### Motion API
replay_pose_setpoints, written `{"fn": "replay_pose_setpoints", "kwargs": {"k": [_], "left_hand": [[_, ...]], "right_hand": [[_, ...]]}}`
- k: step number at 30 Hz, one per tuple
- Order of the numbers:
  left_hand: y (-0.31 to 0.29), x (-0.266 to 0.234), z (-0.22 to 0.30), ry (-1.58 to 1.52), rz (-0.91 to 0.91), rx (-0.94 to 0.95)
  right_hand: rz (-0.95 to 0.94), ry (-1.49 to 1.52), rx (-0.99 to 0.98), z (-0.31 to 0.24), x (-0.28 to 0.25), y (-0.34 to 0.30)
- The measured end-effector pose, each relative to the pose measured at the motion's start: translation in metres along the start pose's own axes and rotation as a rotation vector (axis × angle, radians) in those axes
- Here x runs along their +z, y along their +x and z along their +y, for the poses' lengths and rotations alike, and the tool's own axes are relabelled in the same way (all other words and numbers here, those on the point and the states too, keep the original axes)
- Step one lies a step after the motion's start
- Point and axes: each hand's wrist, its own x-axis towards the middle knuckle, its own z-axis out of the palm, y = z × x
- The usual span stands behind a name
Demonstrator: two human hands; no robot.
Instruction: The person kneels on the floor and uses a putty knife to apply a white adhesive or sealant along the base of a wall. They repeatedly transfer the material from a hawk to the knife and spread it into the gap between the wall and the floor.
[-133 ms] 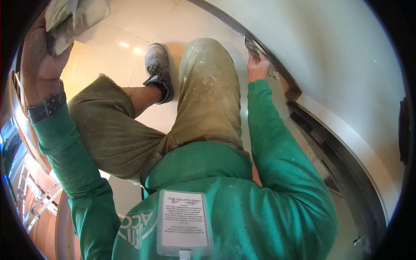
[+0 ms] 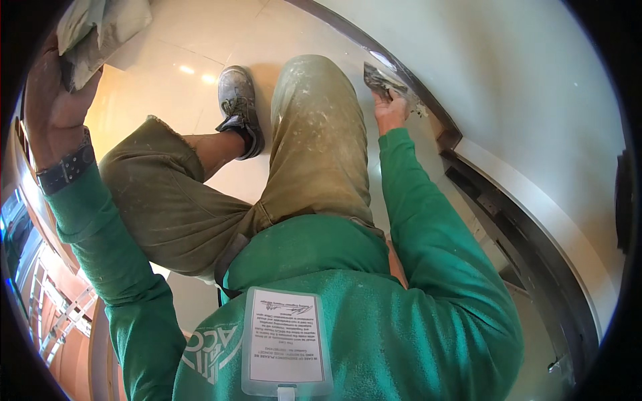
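A flat, dark-smeared metal blade [image 2: 384, 79] is in the person's right hand [image 2: 392, 110], whose fingers are closed on its near end; it lies just beside a dark brown skirting strip [image 2: 438, 113] at the foot of a smooth, curved white wall [image 2: 521, 73], though whether the two touch cannot be told; pale smears mark the skirting beside the knuckles. Well apart, at the upper left, the left hand [image 2: 59, 110] supports a flat grey plate [image 2: 100, 50] bearing thick, whitish paste [image 2: 77, 27]; its fingers are largely hidden, so how they close on the plate cannot be told; a dark, studded wrist strap [image 2: 67, 168] circles that wrist. Between the hands stands a bent knee in dusty olive trousers [image 2: 317, 120]; left of it a scuffed grey laced shoe [image 2: 237, 100] rests on glossy beige floor tiles [image 2: 180, 50].
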Motion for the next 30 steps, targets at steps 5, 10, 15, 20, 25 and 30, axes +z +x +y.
{"fn": "replay_pose_setpoints", "kwargs": {"k": [5, 10, 15, 20, 25, 30], "left_hand": [[0.009, -0.018, -0.017, -0.334, -0.028, -0.153], [0.014, -0.022, 0.005, -0.381, -0.051, -0.258], [0.01, -0.019, -0.001, -0.386, 0.112, -0.296], [0.008, -0.017, -0.004, -0.3, -0.027, -0.147], [0.019, -0.029, -0.014, -0.831, -0.089, -0.358], [0.013, -0.022, -0.009, -0.358, -0.08, -0.142]], "right_hand": [[-0.009, 0.037, 0.056, 0.044, 0.011, -0.011], [-0.004, 0.11, 0.038, 0.066, 0.033, 0.003], [0.018, 0.095, 0.015, 0.049, 0.062, 0.009], [0.023, 0.091, 0.068, 0.014, 0.072, 0.012], [-0.192, 0.058, -0.015, 0.014, 0.026, -0.022], [0.001, -0.012, 0.059, 0.02, -0.015, -0.035]]}}
